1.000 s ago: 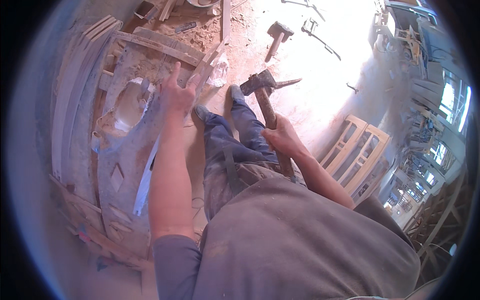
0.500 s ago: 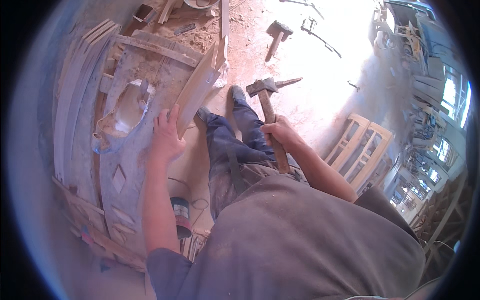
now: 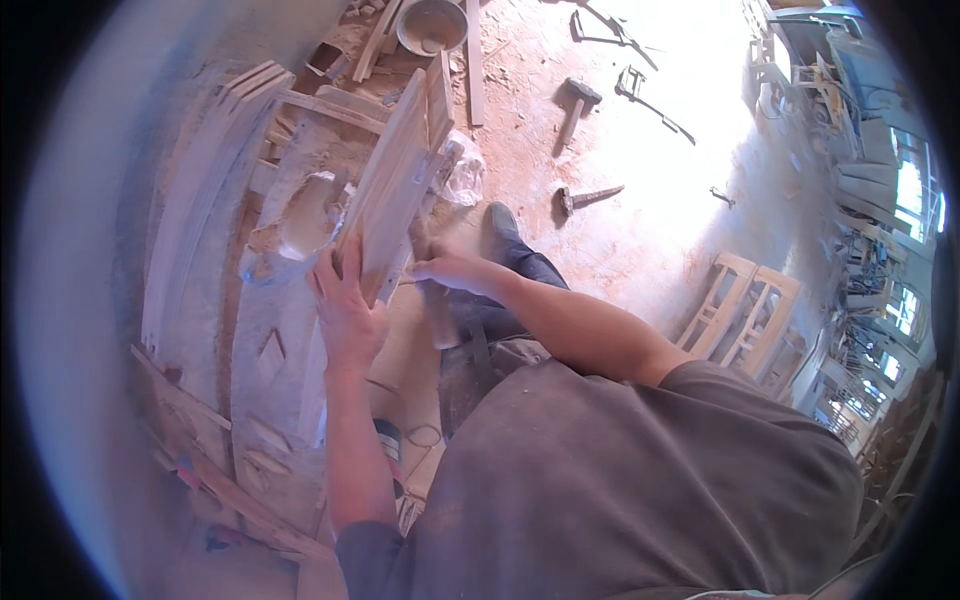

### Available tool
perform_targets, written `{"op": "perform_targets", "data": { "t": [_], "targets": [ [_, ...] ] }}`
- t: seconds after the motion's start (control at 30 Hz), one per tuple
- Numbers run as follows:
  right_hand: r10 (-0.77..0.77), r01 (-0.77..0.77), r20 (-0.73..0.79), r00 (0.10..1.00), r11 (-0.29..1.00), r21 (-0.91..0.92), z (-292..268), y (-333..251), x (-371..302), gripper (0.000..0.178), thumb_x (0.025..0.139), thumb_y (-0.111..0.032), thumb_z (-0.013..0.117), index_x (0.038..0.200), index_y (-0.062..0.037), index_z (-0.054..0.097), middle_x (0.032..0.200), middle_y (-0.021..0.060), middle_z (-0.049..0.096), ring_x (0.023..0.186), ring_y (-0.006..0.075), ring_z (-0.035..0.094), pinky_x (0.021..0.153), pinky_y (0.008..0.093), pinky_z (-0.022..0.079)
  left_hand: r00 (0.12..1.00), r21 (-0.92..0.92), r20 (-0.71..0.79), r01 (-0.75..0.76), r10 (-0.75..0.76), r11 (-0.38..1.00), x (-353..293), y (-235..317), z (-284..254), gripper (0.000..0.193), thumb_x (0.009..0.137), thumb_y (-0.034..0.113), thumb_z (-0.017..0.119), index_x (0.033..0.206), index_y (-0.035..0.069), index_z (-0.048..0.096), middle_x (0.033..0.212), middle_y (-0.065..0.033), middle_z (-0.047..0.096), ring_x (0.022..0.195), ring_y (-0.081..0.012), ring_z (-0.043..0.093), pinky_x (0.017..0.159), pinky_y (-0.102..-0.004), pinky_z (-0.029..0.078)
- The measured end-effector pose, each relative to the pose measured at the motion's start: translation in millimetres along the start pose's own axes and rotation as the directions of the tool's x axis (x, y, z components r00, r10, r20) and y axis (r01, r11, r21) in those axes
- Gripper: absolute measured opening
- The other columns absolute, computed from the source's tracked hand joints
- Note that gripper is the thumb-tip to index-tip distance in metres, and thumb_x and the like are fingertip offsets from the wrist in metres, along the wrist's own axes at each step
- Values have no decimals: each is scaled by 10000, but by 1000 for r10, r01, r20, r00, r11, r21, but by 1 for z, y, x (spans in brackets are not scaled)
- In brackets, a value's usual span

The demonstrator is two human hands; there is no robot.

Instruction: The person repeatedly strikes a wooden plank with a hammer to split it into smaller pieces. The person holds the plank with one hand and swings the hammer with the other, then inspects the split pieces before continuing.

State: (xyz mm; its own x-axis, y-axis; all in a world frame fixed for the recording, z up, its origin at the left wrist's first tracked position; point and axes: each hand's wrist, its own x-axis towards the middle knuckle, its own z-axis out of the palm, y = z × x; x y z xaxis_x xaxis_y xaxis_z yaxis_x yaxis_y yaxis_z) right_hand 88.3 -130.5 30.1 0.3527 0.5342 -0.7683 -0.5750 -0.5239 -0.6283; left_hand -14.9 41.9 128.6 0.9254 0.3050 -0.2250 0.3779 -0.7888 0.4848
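The left hand (image 3: pixel 348 310) is wrapped around the lower end of a long wooden board (image 3: pixel 395 190), thumb on the near face and fingers behind, holding it tilted up and away from the body so its far end reaches toward the top of the picture. The right hand (image 3: pixel 445 268) sits just beside the board's lower right edge, fingers curled around the handle of a hammer (image 3: pixel 432 290) whose dark shaft hangs down in front of the knee (the head is hidden behind the board and the hand, so I cannot tell which way it faces).

Judged from this, the step in hand is positioning: the board is being lifted and steadied against the stack of curved timber pieces (image 3: pixel 210 230) on the left, with the hammer ready but not raised. The next move seems to call for seating the board's lower end firmly and keeping the left fingers clear of the strike line before any blow.

Further out, a pale scooped wooden part (image 3: pixel 305 222) lies just left of the board, and a crumpled clear plastic bag (image 3: pixel 463 175) lies at its right. On the sawdust floor (image 3: pixel 640 160) rest a mallet (image 3: pixel 575 105), a second small hammer (image 3: pixel 585 197), and a round metal bowl (image 3: pixel 432 25) near the top. Wooden frames (image 3: pixel 745 310) lie to the right, well apart.
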Motion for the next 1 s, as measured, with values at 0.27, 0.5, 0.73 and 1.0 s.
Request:
{"op": "perform_targets", "data": {
  "t": [0.27, 0.5, 0.73, 1.0],
  "targets": [
    [-493, 325, 188, 849, 768, 551, 33, -79, -87, 407, 948, -153, 729, 1302, 19, 623, 1181, 132, 710, 1086, 242, 694, 942, 387, 551, 949, 127, -314, 60, -17, 990, -51, 45, -19, 803, 794, 36, 757, 1544, 141, 490, 1520, -289, 375, 1337, -510, 415, 1122, -582, 416],
    [-228, 115, 102, 968, 767, 631, 32, -106, -138, 256, 980, -128, 734, 1183, 21, 684, 1052, 75, 740, 969, 198, 721, 892, 343, 562, 879, 167, -471, 169, -73, 971, -95, 115, -18, 883, 810, 152, 841, 1575, 104, 403, 1417, -341, 463, 1291, -535, 469, 1089, -597, 420],
    [-406, 69, 460, 790, 804, 591, -33, -58, -146, 404, 950, -202, 797, 1259, 24, 668, 1144, 98, 753, 1106, 196, 694, 995, 344, 518, 926, -818, 0, 217, -378, 532, -171, 128, -22, 784, 834, 200, 856, 1477, -74, 502, 1266, -251, 723, 1170, -251, 711, 987, -394, 551],
    [-462, -8, 643, 611, 808, 589, -30, -69, -184, 633, 894, -314, 862, 1372, 11, 605, 1276, 93, 719, 1224, 225, 653, 1091, 392, 479, 722, -746, -160, 357, -673, 562, -225, 206, 8, 568, 782, 288, 944, 1144, -69, 693, 945, -227, 778, 893, -309, 785, 794, -421, 595]
  ]
}}
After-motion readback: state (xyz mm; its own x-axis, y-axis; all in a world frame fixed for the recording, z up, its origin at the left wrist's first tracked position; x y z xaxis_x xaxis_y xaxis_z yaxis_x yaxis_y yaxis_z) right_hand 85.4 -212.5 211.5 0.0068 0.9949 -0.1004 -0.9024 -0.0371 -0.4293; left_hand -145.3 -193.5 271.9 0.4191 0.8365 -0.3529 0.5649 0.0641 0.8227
